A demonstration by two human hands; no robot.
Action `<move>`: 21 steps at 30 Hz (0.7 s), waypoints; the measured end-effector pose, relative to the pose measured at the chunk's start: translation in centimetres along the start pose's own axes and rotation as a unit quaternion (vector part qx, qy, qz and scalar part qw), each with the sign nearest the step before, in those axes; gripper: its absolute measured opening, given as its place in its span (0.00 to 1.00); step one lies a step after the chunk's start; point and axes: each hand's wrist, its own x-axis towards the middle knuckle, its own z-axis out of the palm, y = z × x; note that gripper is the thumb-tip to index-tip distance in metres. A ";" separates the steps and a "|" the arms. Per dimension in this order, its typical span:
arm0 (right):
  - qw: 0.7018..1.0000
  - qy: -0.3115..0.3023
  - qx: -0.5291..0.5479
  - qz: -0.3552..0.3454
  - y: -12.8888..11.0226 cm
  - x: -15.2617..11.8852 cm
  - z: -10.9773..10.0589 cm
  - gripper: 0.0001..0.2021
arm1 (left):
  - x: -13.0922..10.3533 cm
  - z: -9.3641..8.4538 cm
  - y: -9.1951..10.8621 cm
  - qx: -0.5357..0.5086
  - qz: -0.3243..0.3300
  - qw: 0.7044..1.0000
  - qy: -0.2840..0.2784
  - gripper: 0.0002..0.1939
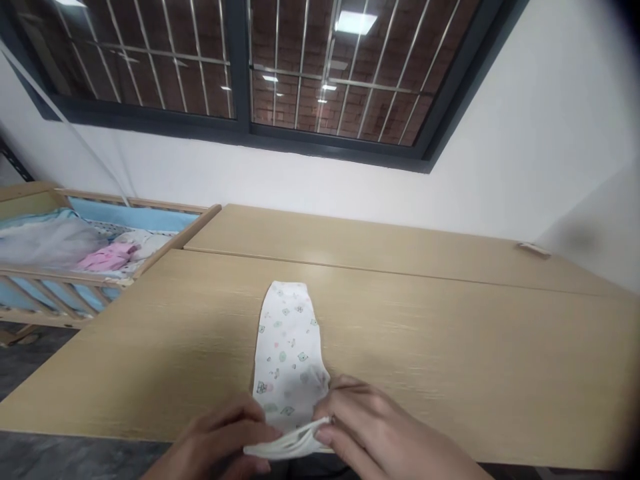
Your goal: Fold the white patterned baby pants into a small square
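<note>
A pair of white baby pants (pixel 287 350) with small green, pink and grey prints lies folded lengthwise on the wooden table (pixel 450 373). The narrow leg end points away from me, and the layered open edge is raised a little at the table's front edge. My left hand (pixel 220 433) is closed on the left corner of that edge, thumb and fingers pinching the cloth. At the right side, my right hand (pixel 370 420) grips the same edge, its fingers bent over the fabric. Part of the left fingers is cut off by the bottom of the view.
A wooden crib (pixel 170 250) with blue lining stands at the left, holding a pink cloth (pixel 107 257) and white netting (pixel 50 240). A second tabletop (pixel 310 230) adjoins behind, against the wall under a barred window (pixel 243 67). A small flat object (pixel 533 249) lies at the far right.
</note>
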 end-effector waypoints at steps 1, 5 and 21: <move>1.000 0.007 0.004 0.001 0.1 0.2 -0.5 0.11 | 0.3 -0.4 0.2 0.018 -0.006 0.999 0.033 0.12; 0.999 0.042 0.015 0.010 1.1 1.5 -1.7 0.13 | 2.6 -1.9 0.0 0.055 -0.055 0.986 0.151 0.11; 0.975 0.187 0.028 0.119 16.1 17.5 0.3 0.11 | 18.0 -3.5 -11.1 0.149 -0.240 0.953 0.105 0.14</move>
